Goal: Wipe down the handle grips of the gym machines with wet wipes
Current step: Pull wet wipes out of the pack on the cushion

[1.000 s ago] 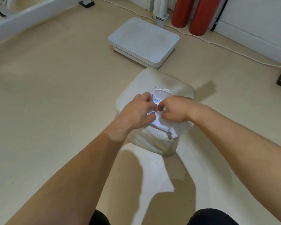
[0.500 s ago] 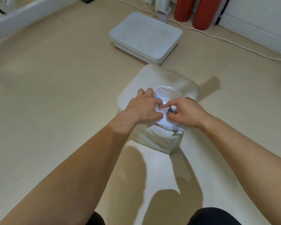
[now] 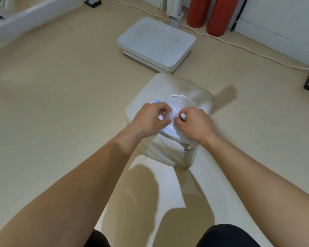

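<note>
Smooth cream leather-like stool [image 3: 169, 86]; glossy plastic wipes pack lid [image 3: 181, 102]; matt floor [image 3: 61, 97].

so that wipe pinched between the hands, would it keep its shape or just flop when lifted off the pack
Probably floppy: the wipe is bunched and creased between the left hand and right hand, not flat. Likely very light, since fingertip pinches alone hold it. It might tug the soft pack along, as that lies loose on the stool.
</note>
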`<action>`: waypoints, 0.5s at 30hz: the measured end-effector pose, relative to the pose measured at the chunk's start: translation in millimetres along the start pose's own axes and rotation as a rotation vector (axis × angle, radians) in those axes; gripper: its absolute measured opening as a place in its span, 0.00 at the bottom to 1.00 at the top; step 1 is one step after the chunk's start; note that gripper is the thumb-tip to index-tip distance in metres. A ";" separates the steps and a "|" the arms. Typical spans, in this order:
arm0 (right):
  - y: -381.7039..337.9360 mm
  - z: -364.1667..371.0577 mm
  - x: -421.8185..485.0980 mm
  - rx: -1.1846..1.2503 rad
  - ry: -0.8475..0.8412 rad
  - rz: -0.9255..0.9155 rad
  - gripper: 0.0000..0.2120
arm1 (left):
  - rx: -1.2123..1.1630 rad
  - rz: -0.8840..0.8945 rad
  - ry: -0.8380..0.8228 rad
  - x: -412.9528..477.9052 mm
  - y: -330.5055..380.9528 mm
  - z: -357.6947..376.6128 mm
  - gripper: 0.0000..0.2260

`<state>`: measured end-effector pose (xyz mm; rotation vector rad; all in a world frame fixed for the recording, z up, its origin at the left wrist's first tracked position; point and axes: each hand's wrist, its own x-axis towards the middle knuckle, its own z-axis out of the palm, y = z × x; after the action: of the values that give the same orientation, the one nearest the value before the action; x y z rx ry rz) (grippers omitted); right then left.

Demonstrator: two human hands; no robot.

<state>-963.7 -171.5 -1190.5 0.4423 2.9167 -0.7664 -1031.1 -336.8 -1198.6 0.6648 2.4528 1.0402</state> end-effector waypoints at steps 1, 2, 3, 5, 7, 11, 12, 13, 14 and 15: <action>-1.5 1.2 -2.2 0.007 0.035 0.003 0.08 | -0.025 -0.011 0.019 -0.4 -0.1 0.4 0.06; -2.1 2.1 -5.2 -0.004 0.070 -0.028 0.08 | -0.052 -0.022 0.037 -1.0 0.0 -0.4 0.07; -1.9 3.0 -8.6 -0.031 0.101 -0.093 0.11 | -0.077 -0.033 0.054 -1.6 -0.4 -1.5 0.07; 1.8 4.7 -15.1 -0.104 0.146 -0.268 0.17 | -0.109 -0.046 0.069 -3.3 -1.7 -4.6 0.06; 6.5 5.3 -18.7 -0.173 0.139 -0.396 0.23 | -0.119 -0.080 0.072 -4.3 -2.5 -5.5 0.05; 15.1 -2.6 -15.6 -0.280 -0.011 -0.464 0.27 | -0.120 -0.165 0.131 -1.1 0.6 -0.3 0.08; 16.5 -5.3 -15.2 -0.299 -0.047 -0.475 0.26 | -0.123 -0.171 0.130 -0.3 1.0 -0.1 0.08; 16.9 -8.0 -15.0 -0.328 -0.077 -0.478 0.25 | -0.132 -0.178 0.124 0.3 1.0 -0.7 0.08; 16.9 -10.2 -14.7 -0.364 -0.103 -0.477 0.24 | -0.147 -0.184 0.119 0.8 0.3 -1.7 0.08; 16.1 -12.4 -14.4 -0.395 -0.126 -0.473 0.23 | -0.161 -0.188 0.115 1.1 -0.4 -2.8 0.08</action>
<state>-945.3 -155.6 -1184.9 -0.3278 2.9684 -0.2194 -1033.5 -337.9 -1197.3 0.3244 2.4380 1.2128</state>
